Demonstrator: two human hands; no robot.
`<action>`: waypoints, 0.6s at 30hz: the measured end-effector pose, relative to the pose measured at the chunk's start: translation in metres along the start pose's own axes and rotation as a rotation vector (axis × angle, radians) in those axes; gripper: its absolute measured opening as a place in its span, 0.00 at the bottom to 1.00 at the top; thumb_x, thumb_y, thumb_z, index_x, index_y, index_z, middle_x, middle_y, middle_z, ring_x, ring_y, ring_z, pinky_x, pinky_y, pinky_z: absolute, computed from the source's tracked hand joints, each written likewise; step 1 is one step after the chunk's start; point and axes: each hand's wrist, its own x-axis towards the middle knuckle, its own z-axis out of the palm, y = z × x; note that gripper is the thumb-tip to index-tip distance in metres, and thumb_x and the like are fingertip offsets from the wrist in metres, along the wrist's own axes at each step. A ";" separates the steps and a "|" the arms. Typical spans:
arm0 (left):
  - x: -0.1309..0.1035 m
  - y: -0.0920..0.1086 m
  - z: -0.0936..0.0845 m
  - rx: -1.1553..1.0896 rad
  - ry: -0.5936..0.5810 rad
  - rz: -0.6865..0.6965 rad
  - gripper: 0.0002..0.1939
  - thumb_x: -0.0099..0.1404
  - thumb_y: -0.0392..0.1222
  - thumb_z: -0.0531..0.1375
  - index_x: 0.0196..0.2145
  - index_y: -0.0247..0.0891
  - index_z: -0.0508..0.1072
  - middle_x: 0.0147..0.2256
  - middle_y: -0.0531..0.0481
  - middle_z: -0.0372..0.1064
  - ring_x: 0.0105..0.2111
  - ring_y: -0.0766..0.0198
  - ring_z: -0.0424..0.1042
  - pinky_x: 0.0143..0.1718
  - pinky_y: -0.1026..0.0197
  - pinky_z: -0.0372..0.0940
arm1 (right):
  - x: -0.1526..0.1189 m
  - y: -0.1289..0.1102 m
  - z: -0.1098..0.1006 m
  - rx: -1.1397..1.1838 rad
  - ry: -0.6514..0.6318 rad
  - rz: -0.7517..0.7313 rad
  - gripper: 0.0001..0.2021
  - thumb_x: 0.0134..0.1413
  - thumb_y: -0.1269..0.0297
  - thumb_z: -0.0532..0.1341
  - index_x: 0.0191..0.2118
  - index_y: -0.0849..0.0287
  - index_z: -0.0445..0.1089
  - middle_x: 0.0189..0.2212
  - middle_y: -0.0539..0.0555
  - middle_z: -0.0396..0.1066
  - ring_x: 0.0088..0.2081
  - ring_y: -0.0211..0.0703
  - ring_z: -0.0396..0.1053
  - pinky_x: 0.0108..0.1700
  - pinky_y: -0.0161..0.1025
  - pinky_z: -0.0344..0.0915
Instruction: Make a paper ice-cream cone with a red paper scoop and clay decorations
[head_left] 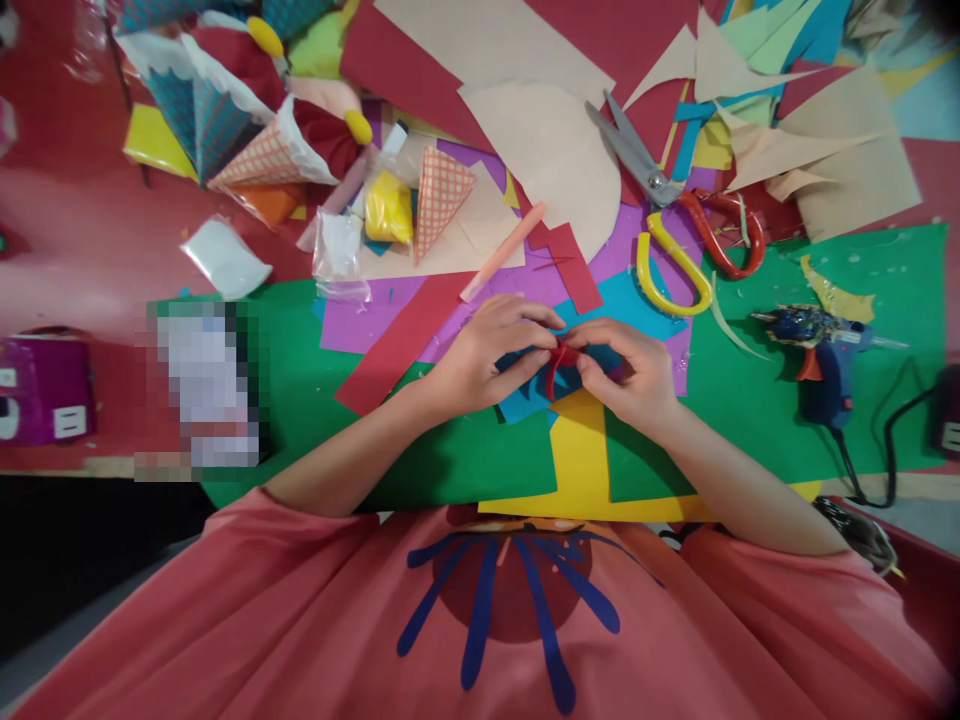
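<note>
Between my two hands is a small red piece [561,358], looped or folded, with a narrow curved strip hanging below it. The fingertips of my left hand [504,352] pinch its left side. My right hand [631,372] grips its right side between thumb and forefinger. Under the hands lie blue sheets [525,402] on top of a green sheet [450,460]. A red strip [405,345] is left of my left hand, and a peach-coloured stick [504,252] lies just beyond it. Part of the red piece is hidden by my fingers.
Large scissors [656,190] with yellow and red handles lie beyond my right hand. A blue glue gun [825,370] with its cord is at the right. Cones [442,200], small bags [337,245] and paper scraps cover the far side. A blurred-out flat object [210,385] is at the left.
</note>
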 end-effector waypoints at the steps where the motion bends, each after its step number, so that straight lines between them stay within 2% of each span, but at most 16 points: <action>1: 0.000 0.000 0.000 0.003 -0.003 0.005 0.07 0.71 0.39 0.54 0.37 0.39 0.72 0.43 0.46 0.76 0.43 0.62 0.74 0.47 0.55 0.68 | 0.000 0.000 0.000 -0.028 0.018 -0.022 0.06 0.58 0.73 0.58 0.37 0.56 0.70 0.35 0.53 0.78 0.39 0.41 0.77 0.43 0.39 0.74; 6: -0.002 0.001 0.001 0.052 0.035 0.057 0.07 0.71 0.38 0.55 0.39 0.40 0.73 0.42 0.45 0.74 0.45 0.61 0.73 0.48 0.54 0.67 | 0.002 0.001 0.000 -0.044 0.055 -0.032 0.03 0.59 0.71 0.61 0.37 0.57 0.71 0.36 0.54 0.79 0.39 0.41 0.78 0.43 0.39 0.74; 10: -0.002 0.002 0.001 0.117 0.034 0.099 0.07 0.70 0.39 0.55 0.38 0.40 0.73 0.41 0.47 0.73 0.42 0.62 0.72 0.47 0.54 0.67 | 0.002 0.002 0.000 -0.080 0.042 -0.067 0.03 0.60 0.70 0.61 0.36 0.55 0.71 0.34 0.53 0.78 0.38 0.42 0.77 0.43 0.42 0.74; 14: -0.002 0.002 0.003 0.219 0.099 0.083 0.05 0.69 0.37 0.57 0.38 0.40 0.73 0.39 0.47 0.73 0.41 0.62 0.72 0.44 0.56 0.67 | 0.001 0.003 -0.002 -0.222 0.164 -0.104 0.04 0.57 0.68 0.64 0.39 0.54 0.71 0.39 0.55 0.77 0.44 0.47 0.76 0.45 0.48 0.74; 16: -0.003 0.001 0.005 0.295 0.155 0.078 0.04 0.68 0.37 0.58 0.38 0.39 0.73 0.37 0.48 0.73 0.38 0.63 0.71 0.40 0.58 0.66 | 0.000 0.003 -0.002 -0.231 0.183 -0.133 0.06 0.58 0.68 0.63 0.41 0.54 0.71 0.36 0.54 0.77 0.41 0.46 0.76 0.43 0.46 0.74; 18: -0.004 0.000 0.007 0.336 0.178 0.082 0.03 0.68 0.37 0.58 0.39 0.39 0.73 0.34 0.50 0.72 0.35 0.64 0.71 0.37 0.59 0.64 | -0.001 0.002 -0.001 -0.210 0.134 -0.157 0.06 0.59 0.68 0.62 0.43 0.54 0.71 0.34 0.52 0.78 0.37 0.43 0.76 0.40 0.42 0.74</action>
